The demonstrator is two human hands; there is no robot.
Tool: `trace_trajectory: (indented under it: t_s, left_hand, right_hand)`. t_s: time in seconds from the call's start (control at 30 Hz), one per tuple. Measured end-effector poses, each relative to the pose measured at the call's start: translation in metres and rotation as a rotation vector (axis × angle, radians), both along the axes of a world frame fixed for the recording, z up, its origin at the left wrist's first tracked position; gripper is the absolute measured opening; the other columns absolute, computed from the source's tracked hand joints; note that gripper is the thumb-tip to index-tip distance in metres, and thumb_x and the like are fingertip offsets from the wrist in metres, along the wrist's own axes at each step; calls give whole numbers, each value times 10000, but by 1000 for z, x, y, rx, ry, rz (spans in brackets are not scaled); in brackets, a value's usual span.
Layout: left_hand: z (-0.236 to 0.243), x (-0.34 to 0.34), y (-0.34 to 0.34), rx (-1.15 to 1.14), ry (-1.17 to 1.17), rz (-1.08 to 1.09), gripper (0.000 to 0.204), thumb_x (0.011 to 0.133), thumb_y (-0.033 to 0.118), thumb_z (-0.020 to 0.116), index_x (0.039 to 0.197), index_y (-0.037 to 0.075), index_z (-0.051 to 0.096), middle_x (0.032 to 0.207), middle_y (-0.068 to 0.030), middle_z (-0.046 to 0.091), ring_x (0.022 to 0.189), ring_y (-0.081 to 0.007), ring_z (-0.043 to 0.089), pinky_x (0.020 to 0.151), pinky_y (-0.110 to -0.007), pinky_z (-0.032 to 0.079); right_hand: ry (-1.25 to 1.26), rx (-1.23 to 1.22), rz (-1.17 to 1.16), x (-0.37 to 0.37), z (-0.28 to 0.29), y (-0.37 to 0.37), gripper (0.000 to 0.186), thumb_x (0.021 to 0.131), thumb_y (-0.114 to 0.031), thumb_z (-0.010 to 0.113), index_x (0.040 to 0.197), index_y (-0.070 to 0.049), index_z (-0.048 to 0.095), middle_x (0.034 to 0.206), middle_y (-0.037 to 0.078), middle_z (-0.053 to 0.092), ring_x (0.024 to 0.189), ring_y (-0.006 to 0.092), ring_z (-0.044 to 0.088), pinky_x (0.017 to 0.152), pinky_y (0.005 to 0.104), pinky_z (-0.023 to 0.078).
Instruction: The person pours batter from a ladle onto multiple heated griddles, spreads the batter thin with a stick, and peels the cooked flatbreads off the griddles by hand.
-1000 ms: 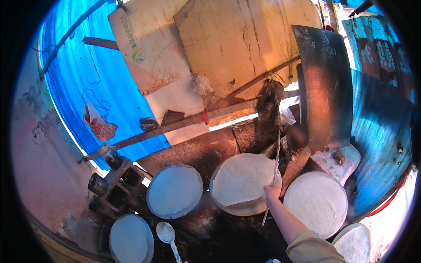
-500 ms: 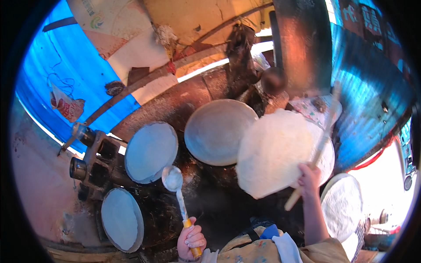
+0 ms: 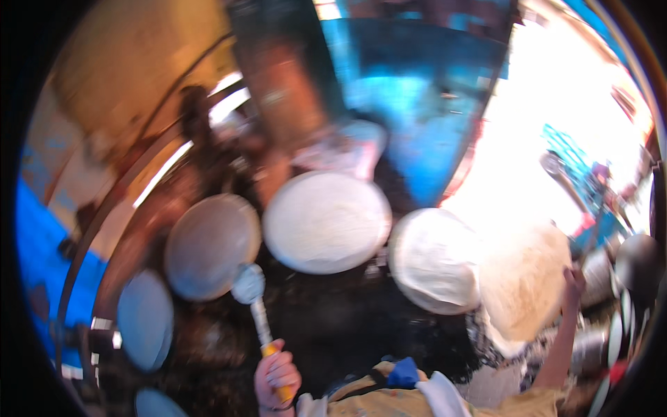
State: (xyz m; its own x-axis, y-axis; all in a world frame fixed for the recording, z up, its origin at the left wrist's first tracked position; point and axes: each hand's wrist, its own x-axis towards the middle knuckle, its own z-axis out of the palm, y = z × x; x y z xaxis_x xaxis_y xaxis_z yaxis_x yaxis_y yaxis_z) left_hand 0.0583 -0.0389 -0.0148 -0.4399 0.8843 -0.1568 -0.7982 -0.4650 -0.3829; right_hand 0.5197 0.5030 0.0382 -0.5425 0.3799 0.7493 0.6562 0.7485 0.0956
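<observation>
My left hand [image 3: 278, 375] is closed round the yellow handle of a ladle [image 3: 248, 283], whose bowl carries pale batter and hangs by the rim of a bare round griddle [image 3: 212, 247]. Far to the right, my right hand [image 3: 574, 283] looks closed at the edge of a large, thin, pale-brown flatbread [image 3: 524, 278]. The wooden stick seen in that hand before is hidden now, apparently behind the bread. The flatbread overlaps the right side of a griddle [image 3: 436, 260] covered with a wrinkled white sheet. A pale round layer covers the middle griddle [image 3: 328, 222].
More round griddles stand at the left [image 3: 146, 320] and lower left [image 3: 160, 403]. A dark sooty surface [image 3: 361, 326] lies between them and me. Metal pots [image 3: 590, 347] and lids crowd the right edge. Behind are a blue metal sheet [image 3: 403, 125] and a dark upright panel [image 3: 285, 76].
My view has swung right. My right hand has carried the flatbread away from above the back right griddle, out to the far right. The ladle stays in my left hand.
</observation>
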Motion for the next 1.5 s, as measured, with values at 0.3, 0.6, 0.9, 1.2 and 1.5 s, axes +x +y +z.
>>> trace_trajectory:
  t_s: [0.3,0.6,0.9,1.2,1.5]
  left_hand:
    - [46,47,113,18,56,-69,263,934,112,315,1054,-91,432,560,2,340,413,-56,374,409,-204,375]
    - [62,73,159,-135,4,101,281,911,101,355,1146,-39,418,581,21,354,415,-29,377,429,-194,382]
    - [47,95,99,-104,65,360,248,921,72,347,1120,-20,462,581,7,367,412,-33,365,406,-171,366]
    - [7,185,-40,-97,98,920,256,919,88,340,1121,2,472,575,13,356,414,-35,377,408,-178,377]
    - [-52,337,-137,-333,-199,1552,203,919,86,350,1065,54,486,606,25,362,413,-27,349,394,-175,338]
  right_hand:
    - [-139,-281,-628,21,-94,-7,235,800,-225,517,657,-47,571,565,151,535,544,329,552,525,434,455]
    - [443,-1071,-619,-7,-327,-57,288,679,-239,686,846,-5,666,657,116,620,596,202,590,590,330,472]
    - [809,-1457,-12,-105,-184,34,452,733,16,398,1176,19,492,569,-60,331,400,22,299,342,186,231]
    - [-146,-1415,949,-331,-86,-133,420,767,25,422,1173,-12,523,717,-4,502,505,45,430,436,183,367]
    - [-1070,-1112,657,-482,-147,-305,221,856,-77,437,994,-52,608,518,73,530,365,143,503,314,271,405]
